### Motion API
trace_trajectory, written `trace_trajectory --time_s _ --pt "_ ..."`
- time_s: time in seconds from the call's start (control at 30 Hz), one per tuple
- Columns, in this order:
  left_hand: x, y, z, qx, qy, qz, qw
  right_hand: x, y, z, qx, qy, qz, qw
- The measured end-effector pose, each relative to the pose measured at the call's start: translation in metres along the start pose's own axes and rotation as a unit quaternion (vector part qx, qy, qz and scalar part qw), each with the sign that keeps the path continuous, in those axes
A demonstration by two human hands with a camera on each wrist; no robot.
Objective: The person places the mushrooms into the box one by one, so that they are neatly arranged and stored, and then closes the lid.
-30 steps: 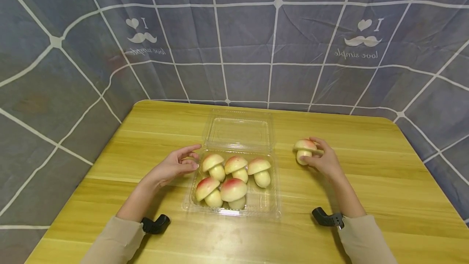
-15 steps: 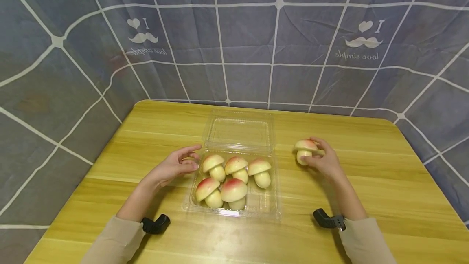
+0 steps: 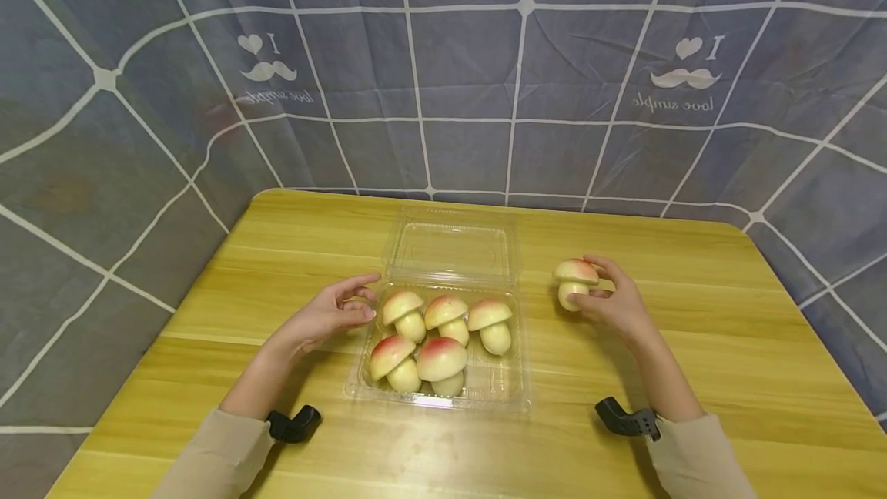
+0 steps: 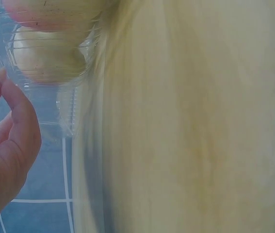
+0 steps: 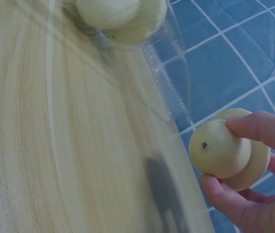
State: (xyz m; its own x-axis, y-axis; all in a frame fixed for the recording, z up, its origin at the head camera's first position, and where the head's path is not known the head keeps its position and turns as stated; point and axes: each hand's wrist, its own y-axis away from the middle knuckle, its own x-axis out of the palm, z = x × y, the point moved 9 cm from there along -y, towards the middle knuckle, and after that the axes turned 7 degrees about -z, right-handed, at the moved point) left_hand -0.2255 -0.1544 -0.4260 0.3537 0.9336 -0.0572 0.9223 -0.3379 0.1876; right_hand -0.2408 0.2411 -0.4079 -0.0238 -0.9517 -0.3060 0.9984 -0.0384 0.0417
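Note:
My right hand point(image 3: 617, 300) holds a toy mushroom point(image 3: 575, 282) by the stem and cap, to the right of the clear plastic box point(image 3: 502, 385). In the right wrist view, fingers and thumb grip this mushroom point(image 5: 222, 148), with the stem's rounded end and a small dark spot on it showing. Its red-tinged cap is uppermost in the head view. Several similar mushrooms point(image 3: 442, 360) lie in the box, leaving a gap at its front right. My left hand point(image 3: 333, 314) is at the box's left rim, fingers loosely bent; whether its fingertips touch the rim I cannot tell.
The box's clear lid point(image 3: 450, 246) lies folded back behind it. All stand on a yellow wooden table point(image 3: 443, 457). A grey-blue curtain with white lines point(image 3: 464, 68) hangs behind the table and at its sides.
My right hand has shifted very slightly upward in the head view with the mushroom. The left hand, the box and the mushrooms in it look the same.

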Motion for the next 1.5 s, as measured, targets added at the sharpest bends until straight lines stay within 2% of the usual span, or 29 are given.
trace_trajectory --time_s 0.63,1.5 --pt "0.000 0.002 0.001 0.004 0.009 -0.005 0.9999 0.006 0.010 0.011 -0.015 -0.012 0.017 0.9997" --pt "0.001 0.001 -0.001 0.011 0.000 0.007 0.9999 0.021 0.020 0.027 -0.025 -0.018 0.044 0.9986"
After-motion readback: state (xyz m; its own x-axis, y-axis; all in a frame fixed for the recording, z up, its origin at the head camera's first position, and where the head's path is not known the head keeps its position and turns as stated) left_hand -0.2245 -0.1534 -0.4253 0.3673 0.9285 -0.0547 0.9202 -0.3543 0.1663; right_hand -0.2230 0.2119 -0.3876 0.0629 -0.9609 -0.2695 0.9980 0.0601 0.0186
